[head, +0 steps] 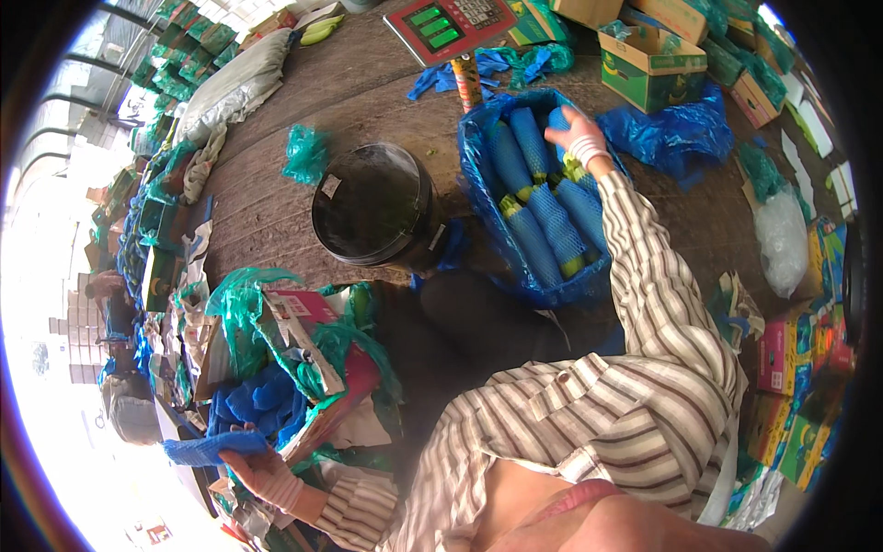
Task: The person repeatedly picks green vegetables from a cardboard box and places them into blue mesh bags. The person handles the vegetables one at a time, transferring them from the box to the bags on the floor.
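My left hand [269, 477], wrapped with a pale band at the palm, holds a blue foam-net sleeve [210, 448] that looks flat. Close by it, more blue sleeves [265, 403] lie heaped in a carton [310, 348] with green plastic film. My right arm reaches forward to a box lined with a blue plastic bag [507, 259]. There my right hand [583, 138] grips a sleeved vegetable [557, 119] at the far right end; its fingertips are partly hidden. Several green vegetables in blue net sleeves [552, 221] lie in rows in this box.
A black bucket [372, 203] stands left of the lined box. Beyond it is a scale's red display panel [452, 27] on a post [466, 83]. Blue plastic film [669, 134] and an open green carton [652, 69] lie right. Green film [305, 153] sits on the wooden floor [255, 207].
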Tool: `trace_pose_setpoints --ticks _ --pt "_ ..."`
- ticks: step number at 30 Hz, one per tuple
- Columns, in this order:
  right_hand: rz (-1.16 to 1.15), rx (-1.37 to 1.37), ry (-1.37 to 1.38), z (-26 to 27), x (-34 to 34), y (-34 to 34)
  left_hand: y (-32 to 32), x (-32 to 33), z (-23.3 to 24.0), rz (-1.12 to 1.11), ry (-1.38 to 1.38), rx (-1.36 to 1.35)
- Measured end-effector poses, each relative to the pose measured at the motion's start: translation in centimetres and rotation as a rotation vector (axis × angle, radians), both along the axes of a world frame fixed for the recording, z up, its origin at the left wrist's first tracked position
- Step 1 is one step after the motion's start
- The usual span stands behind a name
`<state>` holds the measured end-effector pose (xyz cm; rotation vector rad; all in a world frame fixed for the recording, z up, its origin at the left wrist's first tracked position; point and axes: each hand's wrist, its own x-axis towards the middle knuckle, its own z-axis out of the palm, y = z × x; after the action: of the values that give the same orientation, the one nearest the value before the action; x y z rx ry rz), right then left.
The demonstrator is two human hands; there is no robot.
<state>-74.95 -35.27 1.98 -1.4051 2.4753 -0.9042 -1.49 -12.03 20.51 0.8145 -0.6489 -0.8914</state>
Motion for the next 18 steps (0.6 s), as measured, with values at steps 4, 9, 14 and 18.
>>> trace_pose_setpoints --ticks 4,9,14,18 --pt "-0.147 0.557 0.060 -4.4 0.9 -3.0 3.5 -2.2 1.1 0.290 0.034 0.030" --pt "-0.158 0.454 0.050 -6.5 -0.2 -4.4 6.5 -5.2 1.7 0.214 -0.022 0.080" --pt "0.034 0.484 0.073 -6.8 -0.2 -4.2 5.3 -10.5 -0.2 0.170 -0.133 0.063" --pt "0.232 -0.324 0.309 2.1 9.0 0.7 2.3 -17.6 0.0 0.141 -0.304 0.173"
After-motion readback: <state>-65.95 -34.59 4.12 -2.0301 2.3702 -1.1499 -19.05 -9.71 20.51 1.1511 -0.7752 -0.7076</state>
